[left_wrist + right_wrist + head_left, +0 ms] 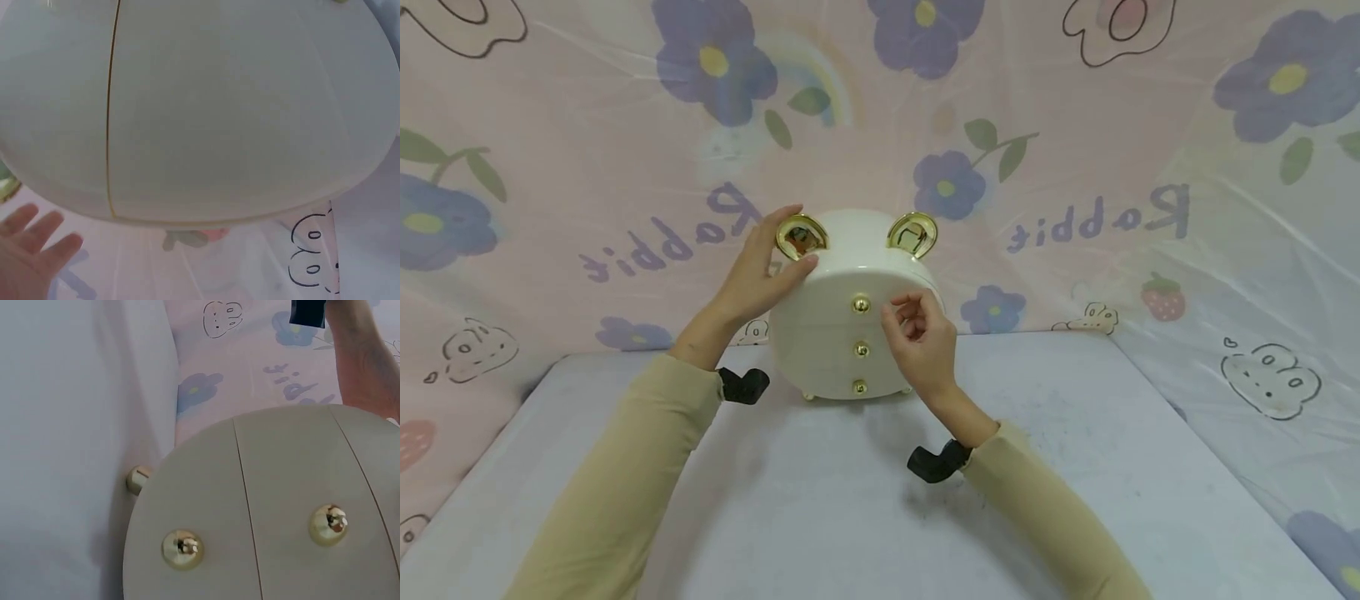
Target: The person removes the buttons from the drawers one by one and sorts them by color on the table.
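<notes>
A rounded white chest (820,346) with golden ears stands upright, three gold knobs down its front. The thin seams between its front panels show in the right wrist view, beside a lower gold knob (182,549). My left hand (760,271) is spread around the golden ear (801,236) on the left, its thumb at the chest's top edge. In the left wrist view its fingers (40,237) are straight and apart. My right hand (922,342), fingers loosely bent, hovers before the front, just right of the top knob (861,304); nothing shows in it.
The chest stands on a white tabletop (820,517) near its back edge. Behind it hangs a pink curtain (865,150) printed with flowers and rabbits. Each wrist carries a black mount (938,461).
</notes>
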Action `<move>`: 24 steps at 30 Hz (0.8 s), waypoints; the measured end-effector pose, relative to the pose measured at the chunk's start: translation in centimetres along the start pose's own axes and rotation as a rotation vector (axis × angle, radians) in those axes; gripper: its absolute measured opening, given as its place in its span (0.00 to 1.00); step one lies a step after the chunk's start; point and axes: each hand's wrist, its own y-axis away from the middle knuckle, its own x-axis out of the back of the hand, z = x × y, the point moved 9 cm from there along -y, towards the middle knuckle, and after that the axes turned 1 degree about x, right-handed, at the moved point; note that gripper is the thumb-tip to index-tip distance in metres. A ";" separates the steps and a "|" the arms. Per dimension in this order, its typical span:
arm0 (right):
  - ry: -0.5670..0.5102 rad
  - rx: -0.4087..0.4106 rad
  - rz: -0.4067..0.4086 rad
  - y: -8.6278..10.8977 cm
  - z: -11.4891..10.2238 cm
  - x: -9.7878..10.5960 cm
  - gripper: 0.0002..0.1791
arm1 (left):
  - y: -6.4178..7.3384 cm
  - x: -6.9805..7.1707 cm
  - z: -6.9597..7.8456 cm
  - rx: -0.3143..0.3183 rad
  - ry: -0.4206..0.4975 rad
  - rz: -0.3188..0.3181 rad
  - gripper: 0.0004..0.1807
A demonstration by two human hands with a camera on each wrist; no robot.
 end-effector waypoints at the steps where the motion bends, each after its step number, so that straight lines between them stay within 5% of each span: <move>1: -0.018 -0.008 0.003 0.0 0.0 -0.1 0.07 | 0.0 -0.1 -0.2 0.006 0.021 -0.021 0.37; 6: -0.099 -0.026 -0.001 0.2 0.1 -0.8 0.09 | 0.1 -0.7 -1.0 0.078 0.093 -0.097 0.38; 15: -0.203 -0.048 0.041 0.9 2.4 -2.9 0.14 | 0.1 -0.4 -1.8 0.115 0.049 -0.090 0.38; 24: -0.178 -0.008 0.118 1.4 3.6 -3.7 0.13 | 0.1 -0.3 -2.4 0.157 0.026 -0.106 0.38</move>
